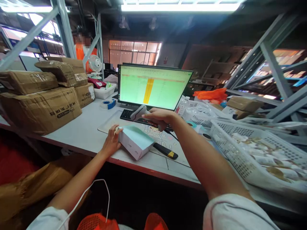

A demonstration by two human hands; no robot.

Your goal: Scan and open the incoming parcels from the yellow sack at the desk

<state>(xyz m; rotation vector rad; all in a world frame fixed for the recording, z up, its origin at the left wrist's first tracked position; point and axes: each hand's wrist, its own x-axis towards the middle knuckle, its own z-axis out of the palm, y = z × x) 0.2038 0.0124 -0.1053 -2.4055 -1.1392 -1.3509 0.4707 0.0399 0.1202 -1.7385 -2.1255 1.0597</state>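
Note:
My left hand (111, 140) grips the left end of a small white box with a pale green top (136, 141), which rests tilted on the white table (83, 134). My right hand (158, 118) is closed round a white handheld scanner (138, 112), held just above the box with its head pointing left and down. A keyboard (128, 114) and a monitor (153, 86) showing a green spreadsheet stand right behind both hands.
Taped cardboard boxes (40, 108) are stacked at the left. A black and yellow utility knife (166, 150) lies beside the box. White baskets (254, 153) of packaged goods fill the right. A tape roll (108, 103) and a person in orange (82, 51) are at the back.

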